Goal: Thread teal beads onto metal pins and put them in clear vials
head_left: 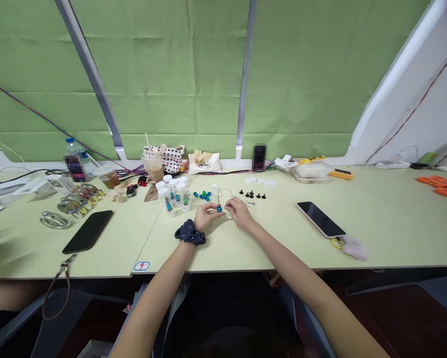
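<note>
My left hand (206, 216), a dark dotted scrunchie (190, 232) at its wrist, pinches a small shiny blue piece (219, 209) from which a thin metal rod sticks up. Close beside it on the right, my right hand (239, 211) has its thumb and fingertips pressed together near the rod; what they hold is too small to make out. Just beyond the hands lie bent thin wires (227, 189). Small blue and green pieces (202, 195) are grouped to the left, and several black flat-headed parts (251, 194) to the right.
See-through tubes with white caps (167, 199) stand left of my hands. White caps (261, 181) lie farther back. Phones rest at left (88, 232) and right (320, 220). Drink cups (154, 166) and a plastic food box (310, 171) line the back; orange scissors (442, 186) lie far right.
</note>
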Demonstrator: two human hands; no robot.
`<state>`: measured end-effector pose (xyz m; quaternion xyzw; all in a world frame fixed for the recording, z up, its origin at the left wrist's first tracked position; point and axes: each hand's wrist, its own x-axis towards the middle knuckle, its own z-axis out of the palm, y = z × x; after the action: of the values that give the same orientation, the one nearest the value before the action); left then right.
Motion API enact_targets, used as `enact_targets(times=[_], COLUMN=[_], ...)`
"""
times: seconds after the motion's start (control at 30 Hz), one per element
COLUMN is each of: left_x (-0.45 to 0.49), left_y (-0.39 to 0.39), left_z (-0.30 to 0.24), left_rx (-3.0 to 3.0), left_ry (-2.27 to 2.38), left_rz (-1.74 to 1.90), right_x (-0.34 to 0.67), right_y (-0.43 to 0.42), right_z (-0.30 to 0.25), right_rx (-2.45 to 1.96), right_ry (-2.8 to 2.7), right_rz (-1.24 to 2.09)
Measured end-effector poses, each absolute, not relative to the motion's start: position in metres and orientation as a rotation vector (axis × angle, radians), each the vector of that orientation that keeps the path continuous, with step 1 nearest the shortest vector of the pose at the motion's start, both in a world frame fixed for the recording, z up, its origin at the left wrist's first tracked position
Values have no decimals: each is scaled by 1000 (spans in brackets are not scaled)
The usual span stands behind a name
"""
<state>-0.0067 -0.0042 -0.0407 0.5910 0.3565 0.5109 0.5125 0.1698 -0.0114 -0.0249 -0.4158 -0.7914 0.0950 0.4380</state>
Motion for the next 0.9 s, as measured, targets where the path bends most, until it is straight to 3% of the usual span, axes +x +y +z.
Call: enact_targets(times=[0.17,0.57,0.9], left_x=[-7,-7,-8], left_y=[-3,-4,-2], left_z=[-44,-43,-44], left_rx=[1429,1446,1435], left_ry=[858,877,882], left_rz=[1236,1214,1220], right_x=[173,164,170], right_y=[-10,-11,-6], right_z=[-26,-32,-28], right_rx=[-1014,-1096,-867], right_ry=[-2009,-1919,-1444], right_rz=[312,149,966])
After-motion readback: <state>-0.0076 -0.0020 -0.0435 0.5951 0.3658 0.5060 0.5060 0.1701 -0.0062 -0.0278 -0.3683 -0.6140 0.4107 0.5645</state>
